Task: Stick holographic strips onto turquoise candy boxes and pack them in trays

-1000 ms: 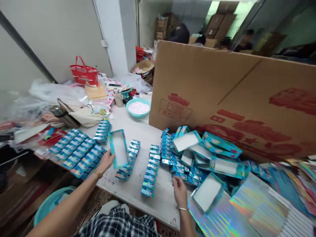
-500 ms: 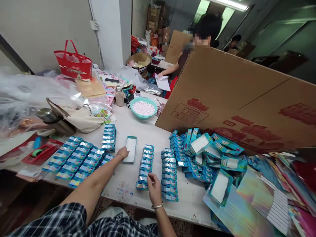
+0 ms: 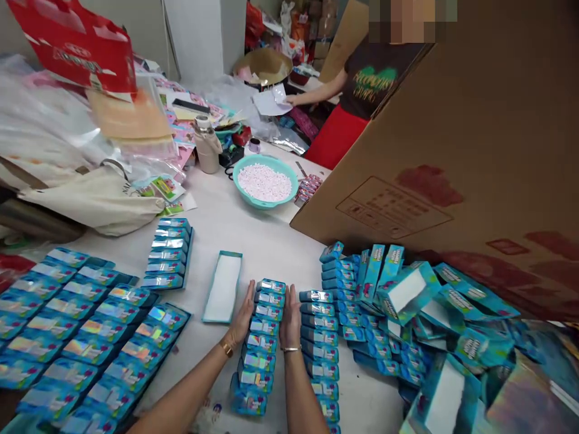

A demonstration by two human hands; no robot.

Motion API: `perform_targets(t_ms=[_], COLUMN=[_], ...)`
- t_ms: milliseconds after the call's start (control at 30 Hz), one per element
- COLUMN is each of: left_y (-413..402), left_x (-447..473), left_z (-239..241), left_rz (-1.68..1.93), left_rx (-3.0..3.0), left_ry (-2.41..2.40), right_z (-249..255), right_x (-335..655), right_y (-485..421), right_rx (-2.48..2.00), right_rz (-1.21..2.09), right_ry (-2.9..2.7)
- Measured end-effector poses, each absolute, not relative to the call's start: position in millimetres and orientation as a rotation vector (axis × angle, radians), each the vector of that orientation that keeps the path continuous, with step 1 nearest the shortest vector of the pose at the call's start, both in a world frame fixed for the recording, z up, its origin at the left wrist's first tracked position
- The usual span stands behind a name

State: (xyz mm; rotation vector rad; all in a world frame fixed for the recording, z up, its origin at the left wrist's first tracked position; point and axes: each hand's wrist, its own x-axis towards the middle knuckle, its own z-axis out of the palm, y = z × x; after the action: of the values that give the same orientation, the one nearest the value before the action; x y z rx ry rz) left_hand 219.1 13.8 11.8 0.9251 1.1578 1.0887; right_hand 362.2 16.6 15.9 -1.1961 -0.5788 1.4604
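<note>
A row of small blue boxes (image 3: 261, 337) lies on the white table (image 3: 266, 241) straight in front of me. My left hand (image 3: 240, 319) lies flat against the row's left side, fingers stretched out. My right hand (image 3: 290, 315) presses flat against its right side, so the row sits between both palms. An empty blue tray with a white inside (image 3: 223, 286) lies just left of my left hand. A second row of blue boxes (image 3: 318, 337) runs right of my right hand.
A big cardboard sheet (image 3: 452, 150) leans at the right over a heap of blue boxes and trays (image 3: 407, 301). Filled trays (image 3: 81, 325) cover the left. A teal bowl of white pieces (image 3: 265, 181), a bottle (image 3: 207, 144) and bags stand behind. Another person (image 3: 357, 90) works beyond.
My left hand has let go of the empty tray, which now lies on the table. Both hands have come together around the row of boxes. The camera moved closer and lower.
</note>
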Motion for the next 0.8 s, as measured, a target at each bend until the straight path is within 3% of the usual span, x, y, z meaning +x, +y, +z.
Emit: perform_targets(t_ms=[200,567,800], left_y=[17,59,79], left_x=[233,145,107], left_z=[21,78,53], left_rz=[1.078,1.196,1.316], left_rx=[0.848,0.732,0.741], left_ry=[1.134,1.236,1.134], right_z=[20,106,71], right_x=[352,262,220], right_y=[13,76,96], right_rx=[-1.213,-1.013,-1.041], right_rz=[1.516,1.639,1.709], right_ry=[-0.57,-0.693,-0.644])
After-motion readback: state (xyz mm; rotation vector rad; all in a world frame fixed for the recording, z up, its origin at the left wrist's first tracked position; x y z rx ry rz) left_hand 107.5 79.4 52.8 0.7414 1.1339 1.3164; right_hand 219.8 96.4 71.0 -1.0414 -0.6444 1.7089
